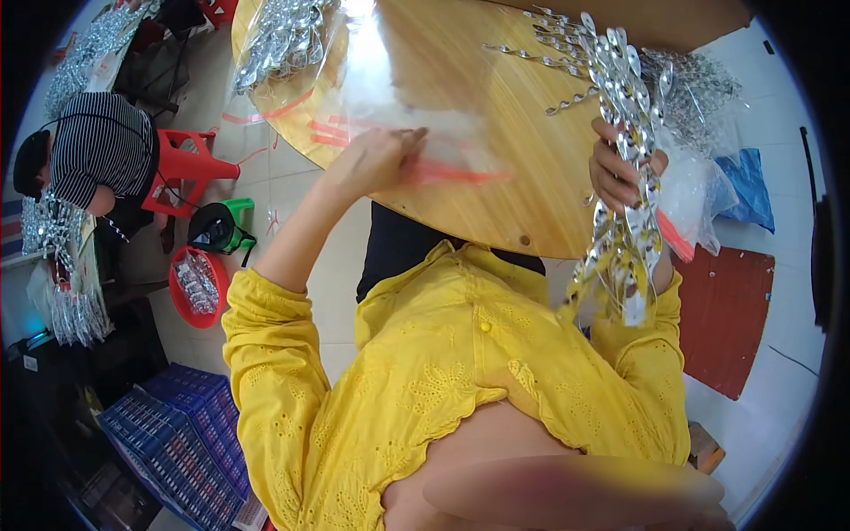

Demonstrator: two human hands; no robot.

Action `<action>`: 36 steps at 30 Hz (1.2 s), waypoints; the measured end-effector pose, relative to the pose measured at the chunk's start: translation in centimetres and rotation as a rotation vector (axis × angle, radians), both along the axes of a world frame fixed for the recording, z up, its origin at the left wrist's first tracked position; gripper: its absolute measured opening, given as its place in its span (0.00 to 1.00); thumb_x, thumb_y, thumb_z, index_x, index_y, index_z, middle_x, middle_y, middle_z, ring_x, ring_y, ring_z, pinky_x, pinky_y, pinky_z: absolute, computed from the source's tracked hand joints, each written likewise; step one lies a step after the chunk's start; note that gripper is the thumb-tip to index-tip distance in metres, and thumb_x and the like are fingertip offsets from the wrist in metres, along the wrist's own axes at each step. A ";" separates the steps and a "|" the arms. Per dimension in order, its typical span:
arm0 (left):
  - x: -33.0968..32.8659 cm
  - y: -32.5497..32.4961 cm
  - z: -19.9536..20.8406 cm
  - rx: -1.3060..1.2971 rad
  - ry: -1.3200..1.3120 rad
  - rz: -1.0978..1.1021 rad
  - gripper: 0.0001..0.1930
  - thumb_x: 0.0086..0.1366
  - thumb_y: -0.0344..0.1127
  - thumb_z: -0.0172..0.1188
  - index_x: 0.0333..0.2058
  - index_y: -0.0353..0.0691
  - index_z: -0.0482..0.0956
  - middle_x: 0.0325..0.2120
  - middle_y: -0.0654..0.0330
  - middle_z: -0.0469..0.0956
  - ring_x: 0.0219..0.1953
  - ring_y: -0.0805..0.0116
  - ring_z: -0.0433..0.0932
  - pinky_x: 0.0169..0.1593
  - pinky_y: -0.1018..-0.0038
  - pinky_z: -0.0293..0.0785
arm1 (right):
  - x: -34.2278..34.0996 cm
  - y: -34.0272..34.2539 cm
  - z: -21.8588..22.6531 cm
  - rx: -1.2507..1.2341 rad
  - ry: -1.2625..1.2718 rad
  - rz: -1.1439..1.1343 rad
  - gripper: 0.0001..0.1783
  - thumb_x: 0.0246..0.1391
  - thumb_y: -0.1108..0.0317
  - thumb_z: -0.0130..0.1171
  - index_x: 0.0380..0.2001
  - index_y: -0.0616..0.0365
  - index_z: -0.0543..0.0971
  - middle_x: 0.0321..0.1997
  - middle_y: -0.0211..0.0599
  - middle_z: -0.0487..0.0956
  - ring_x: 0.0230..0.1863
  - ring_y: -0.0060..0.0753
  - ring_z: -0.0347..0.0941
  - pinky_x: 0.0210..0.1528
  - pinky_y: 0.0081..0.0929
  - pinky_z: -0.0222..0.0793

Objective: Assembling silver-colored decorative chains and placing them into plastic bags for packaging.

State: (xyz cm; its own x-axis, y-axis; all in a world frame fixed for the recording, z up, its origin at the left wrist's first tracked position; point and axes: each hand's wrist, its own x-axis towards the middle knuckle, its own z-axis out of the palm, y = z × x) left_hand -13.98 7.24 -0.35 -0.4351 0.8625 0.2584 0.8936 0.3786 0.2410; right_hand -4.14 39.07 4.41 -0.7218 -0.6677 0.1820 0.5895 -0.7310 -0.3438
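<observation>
My right hand (617, 168) is wrapped round a bundle of shiny silver twisted strips (633, 106), which hangs over the table's near right edge. The bundle's lower ends reach down in front of my right sleeve. At the table's near edge, my left hand (381, 159) has its fingers curled on a clear plastic bag (434, 124) with a red strip along its mouth. That strip is smeared by motion. More bags with red edges lie beneath and beside it. A few loose silver strips (536, 60) lie on the wooden table (531, 203), left of the bundle.
Filled bags of silver strips (282, 40) lie at the far left of the table. Another clear bag (699, 97) of strips is at the right. On the floor stand a red stool (181, 168), a red basin (181, 305) and blue crates (177, 434). A person (102, 150) sits at left.
</observation>
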 end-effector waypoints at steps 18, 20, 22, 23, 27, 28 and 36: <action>0.9 3.0 -1.5 1.020 -1.281 0.466 0.11 0.53 0.29 0.54 0.34 0.28 0.74 0.27 0.55 0.76 0.25 0.79 0.73 0.30 0.82 0.70 | 1.1 -8.1 -2.5 0.934 -0.389 0.342 0.16 0.33 0.72 0.58 0.32 0.61 0.71 0.25 0.41 0.76 0.20 0.31 0.74 0.22 0.27 0.73; 1.2 3.0 -0.8 0.984 -1.198 0.486 0.11 0.52 0.28 0.55 0.35 0.30 0.74 0.30 0.54 0.76 0.32 0.76 0.73 0.36 0.80 0.70 | 1.4 -8.1 -3.0 0.963 -0.484 0.318 0.18 0.31 0.73 0.56 0.32 0.65 0.71 0.24 0.45 0.75 0.21 0.32 0.73 0.23 0.28 0.73; 1.5 3.1 -0.8 0.807 -0.732 0.243 0.11 0.51 0.29 0.56 0.35 0.35 0.75 0.32 0.56 0.76 0.39 0.70 0.72 0.43 0.75 0.67 | 1.3 -8.2 -3.0 0.928 -0.502 0.341 0.15 0.33 0.72 0.56 0.29 0.68 0.71 0.24 0.45 0.75 0.21 0.32 0.73 0.23 0.28 0.73; 2.0 3.5 0.0 0.713 -0.646 0.193 0.09 0.51 0.29 0.56 0.33 0.40 0.77 0.34 0.58 0.75 0.43 0.64 0.70 0.49 0.69 0.62 | 1.2 -8.3 -3.1 0.886 -0.505 0.340 0.14 0.33 0.72 0.56 0.28 0.68 0.72 0.24 0.45 0.75 0.21 0.33 0.73 0.23 0.28 0.73; 3.4 4.5 1.2 0.720 -0.334 0.114 0.07 0.49 0.29 0.56 0.29 0.42 0.78 0.31 0.60 0.76 0.41 0.62 0.72 0.48 0.65 0.60 | 1.0 -8.1 -2.2 0.741 -0.487 0.153 0.16 0.36 0.72 0.54 0.33 0.66 0.70 0.25 0.45 0.75 0.21 0.35 0.74 0.21 0.32 0.74; 3.7 4.4 1.5 0.718 -0.334 0.111 0.07 0.49 0.29 0.56 0.29 0.42 0.78 0.31 0.60 0.76 0.41 0.62 0.72 0.48 0.65 0.60 | 0.9 -7.5 -2.2 0.671 -0.553 0.136 0.17 0.36 0.72 0.54 0.34 0.66 0.70 0.26 0.45 0.75 0.21 0.36 0.74 0.21 0.33 0.74; 3.0 5.3 0.9 0.965 -0.647 0.456 0.08 0.49 0.26 0.56 0.31 0.37 0.76 0.29 0.56 0.76 0.32 0.61 0.74 0.43 0.73 0.65 | 2.5 -9.4 -3.5 0.795 -0.539 0.231 0.13 0.37 0.73 0.57 0.30 0.63 0.71 0.24 0.43 0.76 0.20 0.31 0.74 0.23 0.27 0.74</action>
